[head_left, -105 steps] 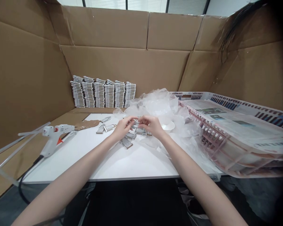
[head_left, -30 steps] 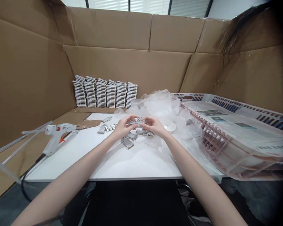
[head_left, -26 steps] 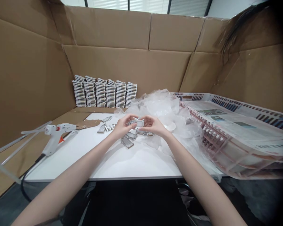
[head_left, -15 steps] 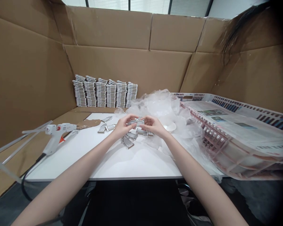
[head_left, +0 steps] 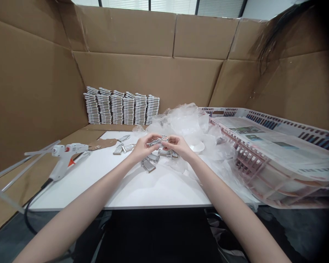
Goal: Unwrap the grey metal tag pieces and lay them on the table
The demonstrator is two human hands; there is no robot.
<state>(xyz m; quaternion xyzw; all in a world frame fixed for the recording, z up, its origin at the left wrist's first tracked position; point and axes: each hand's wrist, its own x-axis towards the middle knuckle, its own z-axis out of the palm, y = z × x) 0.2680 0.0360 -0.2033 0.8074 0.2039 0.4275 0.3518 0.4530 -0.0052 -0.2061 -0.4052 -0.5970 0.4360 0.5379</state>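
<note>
Between my fingertips I hold a small grey-and-white flat piece with one pointed end [head_left: 157,141], raised a little above the white table [head_left: 153,190]. My left hand [head_left: 143,147] pinches its left end and my right hand [head_left: 178,146] pinches the right. The piece is seen nearly edge-on, and fingers hide part of it. Similar flat pieces [head_left: 148,166] lie just below my hands, with others [head_left: 168,153] under my right fingers. To the left are several more loose pieces [head_left: 128,148].
Stacks of the same pieces [head_left: 105,107] stand along the cardboard wall [head_left: 142,76]. A white glue gun [head_left: 60,160] with a black cord sits at left. Crumpled clear plastic bags [head_left: 186,120] are heaped behind my right hand. A pink-and-white basket [head_left: 252,164] holding printed sheets fills the right side.
The held piece has tilted from showing its flat face to nearly edge-on. Both hands stay in almost the same place, still gripping it.
</note>
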